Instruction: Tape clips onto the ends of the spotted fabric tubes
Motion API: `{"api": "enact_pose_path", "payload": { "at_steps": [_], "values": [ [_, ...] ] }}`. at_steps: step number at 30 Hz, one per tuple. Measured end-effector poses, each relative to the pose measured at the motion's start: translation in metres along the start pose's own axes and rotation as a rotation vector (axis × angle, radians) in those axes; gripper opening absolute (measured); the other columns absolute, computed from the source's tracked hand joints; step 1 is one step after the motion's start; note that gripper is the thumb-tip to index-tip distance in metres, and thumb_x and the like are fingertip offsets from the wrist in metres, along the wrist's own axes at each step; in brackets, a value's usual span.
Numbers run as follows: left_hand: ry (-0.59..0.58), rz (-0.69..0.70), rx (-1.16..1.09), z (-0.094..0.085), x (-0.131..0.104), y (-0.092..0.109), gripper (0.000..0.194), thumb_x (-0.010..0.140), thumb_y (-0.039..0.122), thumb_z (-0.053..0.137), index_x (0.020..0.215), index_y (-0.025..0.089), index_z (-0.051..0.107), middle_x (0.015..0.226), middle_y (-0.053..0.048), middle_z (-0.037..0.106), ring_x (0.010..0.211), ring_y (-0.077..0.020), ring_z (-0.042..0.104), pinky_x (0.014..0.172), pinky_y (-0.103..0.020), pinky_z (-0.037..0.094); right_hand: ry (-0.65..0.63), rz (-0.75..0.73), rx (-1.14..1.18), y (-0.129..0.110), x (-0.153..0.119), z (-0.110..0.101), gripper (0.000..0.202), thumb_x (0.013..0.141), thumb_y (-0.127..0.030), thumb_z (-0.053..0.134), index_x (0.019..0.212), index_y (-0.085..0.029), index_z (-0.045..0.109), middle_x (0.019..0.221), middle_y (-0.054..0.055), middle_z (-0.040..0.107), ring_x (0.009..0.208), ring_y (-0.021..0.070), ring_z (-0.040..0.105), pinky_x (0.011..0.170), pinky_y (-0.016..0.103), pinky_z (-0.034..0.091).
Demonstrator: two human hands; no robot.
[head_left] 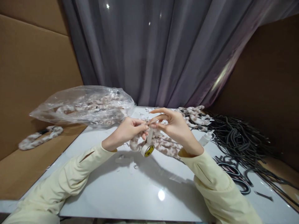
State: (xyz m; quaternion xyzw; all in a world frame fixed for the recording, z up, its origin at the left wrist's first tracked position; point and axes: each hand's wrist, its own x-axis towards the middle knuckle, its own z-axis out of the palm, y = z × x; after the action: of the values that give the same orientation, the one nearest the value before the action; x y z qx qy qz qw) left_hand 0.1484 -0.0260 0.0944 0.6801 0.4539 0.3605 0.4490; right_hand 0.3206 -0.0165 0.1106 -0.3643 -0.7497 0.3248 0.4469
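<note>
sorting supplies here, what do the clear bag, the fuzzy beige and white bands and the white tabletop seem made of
Clear bag: thin plastic film, crinkled and glossy. Fuzzy beige and white bands: likely plush fabric, nap visible. White tabletop: smooth glossy surface, maybe glass or laminate; it mirrors a lamp.

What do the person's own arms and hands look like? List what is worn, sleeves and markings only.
Both arms are covered by long, loose sleeves of pale yellow cloth that end at the wrists. The left sleeve shows a small slit-like fold near the forearm; the right sleeve shows a similar crease. The left hand and right hand are bare: no gloves, rings, watch or bracelets show.
</note>
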Motion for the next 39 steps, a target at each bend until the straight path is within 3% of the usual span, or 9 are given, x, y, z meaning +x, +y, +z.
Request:
{"api": "enact_pose_path", "payload": {
  "at_steps": [8,14,24,35,39],
  "values": [
    [-0.022,-0.072,-0.061,0.0024,-0.0017,0.0043,0.022,0.075,0.023,0.054,0.058,0.014,0.063,0.05,0.002,0.058,0.048,-0.0083,0.051,0.047,-0.017,0.037,-0.026,0.069,0.069,0.0035,-0.003,0.0031,0.032,0.065,-0.014,0.067,0.096,-0.014,0.059,0.072,0.004,0.069,0.071,0.0191,0.067,0.058,0.027,0.053],
    [-0.099,-0.03,-0.157,0.0016,-0.0022,0.0016,0.028,0.077,0.025,0.051,0.051,0.015,0.056,0.057,0.0,0.057,0.058,-0.0107,0.053,0.06,-0.02,0.041,-0.003,0.06,0.066,0.0031,-0.0037,0.0047,0.028,0.066,-0.01,0.064,0.094,-0.014,0.061,0.076,0.005,0.07,0.073,0.0183,0.068,0.06,0.025,0.054],
    [-0.071,-0.107,-0.206,0.0023,-0.0035,0.0042,0.027,0.074,0.028,0.054,0.052,0.014,0.056,0.056,0.0,0.056,0.055,-0.0097,0.049,0.05,-0.019,0.037,0.015,0.096,0.102,0.0062,-0.0034,0.0041,0.021,0.067,-0.017,0.068,0.087,-0.014,0.064,0.075,0.007,0.072,0.074,0.0216,0.07,0.058,0.026,0.053],
    [-0.098,-0.084,-0.258,0.0025,-0.0028,0.0053,0.025,0.076,0.03,0.06,0.058,0.013,0.061,0.059,0.0,0.058,0.056,-0.0085,0.051,0.056,-0.019,0.039,0.033,0.076,0.081,0.0074,-0.0045,0.0055,0.019,0.068,-0.015,0.067,0.087,-0.014,0.065,0.077,0.008,0.072,0.076,0.0215,0.07,0.06,0.026,0.054],
    [-0.053,-0.073,-0.198,0.0015,-0.0019,0.0004,0.025,0.074,0.029,0.062,0.055,0.012,0.061,0.058,-0.001,0.06,0.054,-0.0075,0.051,0.052,-0.018,0.038,0.038,0.096,0.118,0.005,-0.0048,0.0058,0.019,0.068,-0.016,0.068,0.086,-0.013,0.065,0.077,0.009,0.072,0.076,0.0215,0.07,0.06,0.026,0.054]
  ]
}}
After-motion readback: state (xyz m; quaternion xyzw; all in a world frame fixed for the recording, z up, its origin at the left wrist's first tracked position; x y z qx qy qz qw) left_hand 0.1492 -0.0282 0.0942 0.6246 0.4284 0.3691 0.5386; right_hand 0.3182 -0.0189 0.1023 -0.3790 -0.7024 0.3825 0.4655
